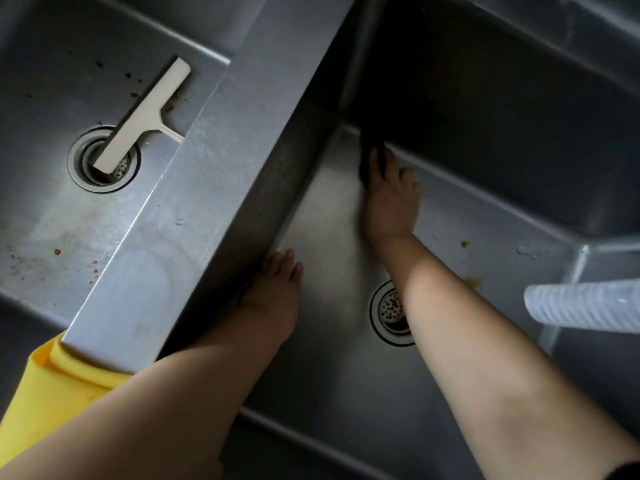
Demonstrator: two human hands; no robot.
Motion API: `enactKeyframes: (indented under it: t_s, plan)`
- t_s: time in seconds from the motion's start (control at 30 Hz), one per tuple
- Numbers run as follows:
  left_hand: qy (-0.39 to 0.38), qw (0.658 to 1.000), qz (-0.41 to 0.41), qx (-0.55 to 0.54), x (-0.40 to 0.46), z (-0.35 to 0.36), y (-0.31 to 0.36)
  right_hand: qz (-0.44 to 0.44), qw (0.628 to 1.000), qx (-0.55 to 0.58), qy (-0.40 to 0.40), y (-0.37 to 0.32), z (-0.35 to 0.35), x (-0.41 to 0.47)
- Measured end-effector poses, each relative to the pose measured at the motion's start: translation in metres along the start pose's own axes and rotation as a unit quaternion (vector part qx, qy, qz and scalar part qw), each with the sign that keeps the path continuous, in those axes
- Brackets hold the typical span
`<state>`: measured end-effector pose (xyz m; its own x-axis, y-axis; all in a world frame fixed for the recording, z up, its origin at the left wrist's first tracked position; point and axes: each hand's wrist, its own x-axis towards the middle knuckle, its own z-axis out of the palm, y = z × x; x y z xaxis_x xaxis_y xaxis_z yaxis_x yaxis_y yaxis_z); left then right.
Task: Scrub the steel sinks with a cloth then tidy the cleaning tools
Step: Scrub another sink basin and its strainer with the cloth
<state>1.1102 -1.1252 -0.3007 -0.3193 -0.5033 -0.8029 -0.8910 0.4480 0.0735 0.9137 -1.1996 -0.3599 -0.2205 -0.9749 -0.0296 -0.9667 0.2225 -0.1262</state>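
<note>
1. Steel double-basin unit fills the frame, seen from above; a broad flat steel divider (194, 202) runs diagonally from lower left to upper centre.
2. Left basin of dull steel (52, 209), upper left of frame: brown specks and stains are scattered over its floor. A white T-shaped squeegee (143, 114) lies there, one end over the round drain strainer (104, 159).
3. Right basin of steel (485, 220), centre and right of frame: floor looks mostly bright; a few yellowish spots remain near the right edge. Its perforated drain (391, 311) sits lower centre.
4. Right hand (389, 199), centre frame, reaches into the far corner of the right basin. Its fingers press and partly curl over a dark scrubbing cloth (369, 157) against the corner where floor meets wall. The cloth is in shadow; its outline is hard to read.
5. Left hand (273, 289), lower centre, rests with relaxed, straight fingers against the base of the divider wall inside the right basin; it grasps nothing and appears to serve as a brace.
6. Other items: a translucent ribbed hose end (581, 306) enters from the right edge; a yellow sleeve (45, 393) is at lower left.
7. Progress, judged: scrubbing of the right basin is under way and near its far corner. The left basin looks unscrubbed. Tidying of the squeegee and cloth is not yet done.
</note>
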Motion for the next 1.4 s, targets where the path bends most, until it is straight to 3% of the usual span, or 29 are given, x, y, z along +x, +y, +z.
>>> enactKeyframes:
  t_s: [0.2,0.33,0.43,0.53,0.67,0.9,1.0,1.13,1.3,1.4]
  plan:
    - [-0.02,1.0,0.0,0.004,-0.01,-0.01,0.003,0.155,0.988,-0.005,-0.006,0.057,-0.017,-0.053]
    - [-0.041,0.999,-0.024,-0.001,-0.012,-0.025,0.012,0.233,0.969,0.077,0.036,0.059,-0.029,-0.072]
    - [-0.017,0.999,-0.024,-0.012,-0.011,-0.032,0.028,0.13,0.982,0.127,0.055,0.015,-0.031,-0.076]
    - [0.022,1.0,0.008,-0.02,-0.003,-0.032,0.04,-0.013,0.997,0.079,-0.024,-0.028,-0.015,-0.067]
    - [0.027,0.999,0.003,0.031,0.016,-0.022,0.045,-0.051,0.997,0.05,-0.039,-0.009,-0.002,-0.046]
    - [0.081,0.994,0.0,0.069,0.031,0.003,0.05,0.149,0.988,0.031,0.015,0.074,-0.011,-0.07]
    - [0.086,0.994,0.007,0.07,0.034,0.006,0.05,0.233,0.966,0.091,0.061,0.073,-0.018,-0.069]
    - [0.09,0.993,0.007,0.079,0.036,0.007,0.051,0.08,0.981,0.135,0.111,0.023,-0.023,-0.031]
    - [0.083,0.993,-0.002,0.08,0.038,0.008,0.051,-0.092,0.995,0.027,-0.013,-0.049,0.002,0.023]
    - [0.082,0.994,-0.004,0.069,0.037,0.007,0.051,-0.094,0.995,0.022,-0.02,-0.029,0.005,0.029]
